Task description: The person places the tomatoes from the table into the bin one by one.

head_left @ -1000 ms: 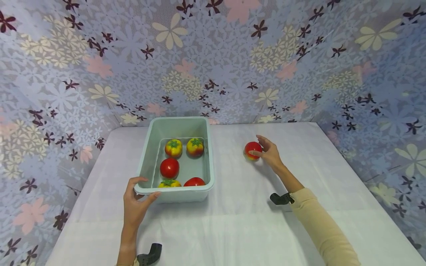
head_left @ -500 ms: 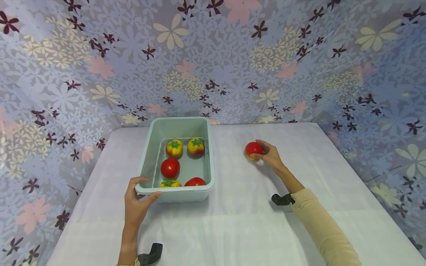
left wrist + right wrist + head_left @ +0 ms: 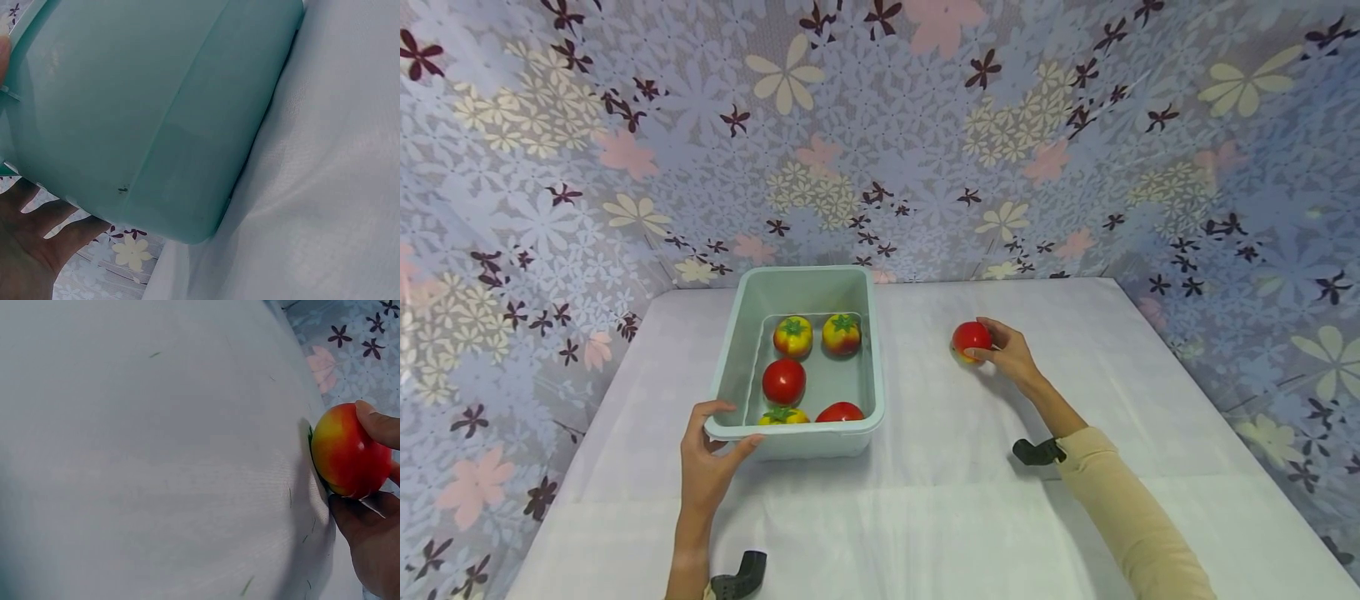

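Note:
On the right of the table, my right hand (image 3: 1011,357) grips a red and yellow toy tomato (image 3: 971,340) between thumb and fingers. The right wrist view shows this tomato (image 3: 350,450) on the cloth, its yellow side low against it. My left hand (image 3: 706,467) holds the near left corner of a pale green plastic bin (image 3: 877,367), thumb on the front rim and fingers over the left side. In the left wrist view, fingers (image 3: 78,234) lie along the bin's wall (image 3: 156,112). Several toy tomatoes lie inside, such as a red one (image 3: 783,382) and a yellow one (image 3: 793,337) with a green top.
White cloth (image 3: 940,517) covers the table, with creases at the front. A flowered curtain (image 3: 910,142) rises behind the table and on both sides. Small black cameras are strapped to each wrist, the right one (image 3: 1036,452) over a beige sleeve (image 3: 1127,508).
My right hand's fingers have closed in around the tomato, which stays in nearly the same place. The left hand and the bin hold still.

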{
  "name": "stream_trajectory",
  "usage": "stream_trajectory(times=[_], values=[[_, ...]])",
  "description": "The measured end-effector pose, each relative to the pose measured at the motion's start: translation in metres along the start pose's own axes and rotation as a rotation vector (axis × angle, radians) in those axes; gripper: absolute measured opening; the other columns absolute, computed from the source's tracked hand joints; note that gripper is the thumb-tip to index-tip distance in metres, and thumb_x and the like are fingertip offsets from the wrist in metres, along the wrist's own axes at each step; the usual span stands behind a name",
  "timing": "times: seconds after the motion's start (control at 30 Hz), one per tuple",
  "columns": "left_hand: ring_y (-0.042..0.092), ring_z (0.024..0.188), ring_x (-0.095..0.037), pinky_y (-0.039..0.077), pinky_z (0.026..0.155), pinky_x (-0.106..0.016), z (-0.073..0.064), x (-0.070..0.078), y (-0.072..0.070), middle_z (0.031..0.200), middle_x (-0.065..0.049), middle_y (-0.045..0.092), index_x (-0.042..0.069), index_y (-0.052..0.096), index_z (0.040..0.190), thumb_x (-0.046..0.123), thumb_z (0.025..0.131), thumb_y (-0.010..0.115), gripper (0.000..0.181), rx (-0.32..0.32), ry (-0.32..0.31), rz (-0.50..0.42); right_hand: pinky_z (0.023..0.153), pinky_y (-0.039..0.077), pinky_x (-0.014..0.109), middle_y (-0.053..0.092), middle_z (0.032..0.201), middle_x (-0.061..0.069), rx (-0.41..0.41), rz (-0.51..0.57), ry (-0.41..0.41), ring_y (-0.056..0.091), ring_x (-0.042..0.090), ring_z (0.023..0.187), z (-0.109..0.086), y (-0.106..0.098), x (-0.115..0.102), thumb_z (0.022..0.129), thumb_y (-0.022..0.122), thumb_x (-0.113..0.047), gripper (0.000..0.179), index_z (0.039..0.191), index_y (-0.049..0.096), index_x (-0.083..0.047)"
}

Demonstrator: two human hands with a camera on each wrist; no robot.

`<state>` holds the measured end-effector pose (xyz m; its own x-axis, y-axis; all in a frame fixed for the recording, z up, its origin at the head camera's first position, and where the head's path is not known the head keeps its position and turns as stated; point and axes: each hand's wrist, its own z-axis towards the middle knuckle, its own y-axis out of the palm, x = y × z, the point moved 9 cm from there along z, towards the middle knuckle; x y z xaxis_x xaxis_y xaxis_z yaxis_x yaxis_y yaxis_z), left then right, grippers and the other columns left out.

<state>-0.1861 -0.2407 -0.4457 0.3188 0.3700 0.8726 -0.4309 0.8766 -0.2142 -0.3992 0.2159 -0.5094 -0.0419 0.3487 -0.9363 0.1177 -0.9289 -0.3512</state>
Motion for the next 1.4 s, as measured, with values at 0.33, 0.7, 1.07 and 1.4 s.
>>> stream_trajectory(times=[0.33,0.7,1.07,1.4], values=[[0.052,0.089,-0.009,0.048,0.067,-0.015,0.0,0.004,0.001,0.105,0.015,0.053,-0.005,0.055,0.113,-0.013,0.065,0.079,0.054,0.005,-0.005,0.011,0.109,0.036,0.051,0.042,0.149,0.023,0.005,0.003,-0.01,0.042,0.04,0.135,-0.001,-0.001,0.0,0.086,0.072,-0.007,0.068,0.145,0.04,0.0],[0.051,0.089,-0.01,0.049,0.066,-0.017,0.001,0.001,0.001,0.105,0.009,0.055,-0.003,0.057,0.113,-0.011,0.064,0.081,0.056,-0.005,0.016,-0.016,0.11,0.036,0.049,0.044,0.148,0.021,0.009,0.006,-0.032,0.043,0.037,0.135,-0.001,0.001,-0.009,0.087,0.074,-0.015,0.069,0.146,0.041,-0.002],[0.049,0.086,-0.004,0.047,0.065,-0.015,0.001,0.006,0.0,0.104,0.003,0.056,-0.002,0.057,0.113,-0.011,0.065,0.08,0.055,-0.01,0.037,-0.019,0.096,0.048,0.024,0.048,0.145,0.019,-0.063,0.045,-0.133,0.047,0.037,0.132,-0.005,0.017,-0.05,0.089,0.071,-0.016,0.064,0.145,0.043,-0.004],[0.049,0.085,-0.004,0.048,0.066,-0.015,0.001,0.005,-0.001,0.104,0.011,0.054,-0.002,0.057,0.114,-0.011,0.065,0.08,0.055,-0.011,0.04,-0.02,0.091,0.048,0.016,0.051,0.141,0.019,-0.113,0.08,-0.229,0.05,0.036,0.127,-0.01,0.032,-0.09,0.091,0.069,-0.013,0.06,0.145,0.043,-0.005]])
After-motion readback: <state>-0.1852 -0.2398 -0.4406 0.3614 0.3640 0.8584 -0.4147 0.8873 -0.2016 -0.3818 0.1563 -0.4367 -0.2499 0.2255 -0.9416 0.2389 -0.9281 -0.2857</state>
